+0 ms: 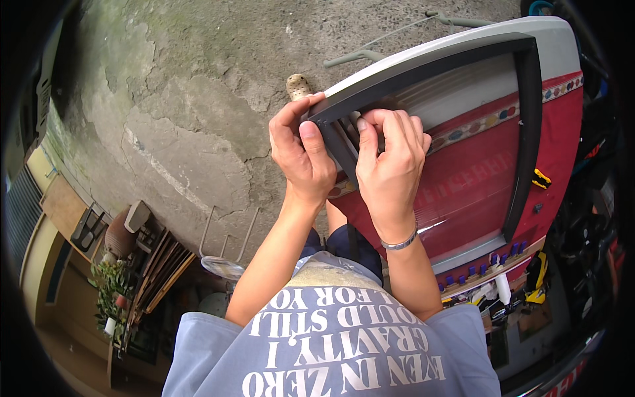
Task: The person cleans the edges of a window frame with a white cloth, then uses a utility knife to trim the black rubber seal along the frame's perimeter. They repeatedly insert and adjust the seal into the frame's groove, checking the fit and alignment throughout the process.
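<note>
Your left hand grips the corner of the dark frame between thumb and fingers. Your right hand has thumb and curled fingers drawn together at the inner edge near that corner; what they pinch cannot be determined. The frame lies on the red-and-white table cover. A yellow-and-black tool lies just beside its right bar.

The left hand is holding a corner of the black frame. The right hand is curling its fingers just inside. The frame is lying on a red table.
</note>
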Available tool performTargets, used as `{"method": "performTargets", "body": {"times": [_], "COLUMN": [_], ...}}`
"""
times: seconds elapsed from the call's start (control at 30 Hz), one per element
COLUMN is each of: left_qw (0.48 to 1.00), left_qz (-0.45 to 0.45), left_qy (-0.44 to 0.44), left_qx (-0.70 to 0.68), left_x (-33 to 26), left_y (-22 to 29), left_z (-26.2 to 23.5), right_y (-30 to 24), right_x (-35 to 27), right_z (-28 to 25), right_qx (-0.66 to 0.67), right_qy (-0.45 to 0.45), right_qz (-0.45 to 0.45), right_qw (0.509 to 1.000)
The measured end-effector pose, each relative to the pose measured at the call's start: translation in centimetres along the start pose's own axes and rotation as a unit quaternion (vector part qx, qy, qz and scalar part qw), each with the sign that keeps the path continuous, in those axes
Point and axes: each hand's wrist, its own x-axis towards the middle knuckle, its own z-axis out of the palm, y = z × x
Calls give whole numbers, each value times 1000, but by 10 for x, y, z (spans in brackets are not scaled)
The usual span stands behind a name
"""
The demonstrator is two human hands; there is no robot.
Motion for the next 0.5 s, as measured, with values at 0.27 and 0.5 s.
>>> {"method": "performTargets", "body": {"times": [0.27, 0.5], "left_qw": [997, 1000], "left_qz": [-9, 2], "left_qy": [60, 0], "left_qx": [-46, 9], "left_x": [0, 0], "left_y": [0, 0], "left_z": [8, 0], "right_y": [0, 0], "right_x": [1, -1], "right_z": [-1, 1], "right_qx": [-5, 5], "right_qy": [-2, 0], "right_qz": [-1, -6], "right_qw": [1000, 1000]}}
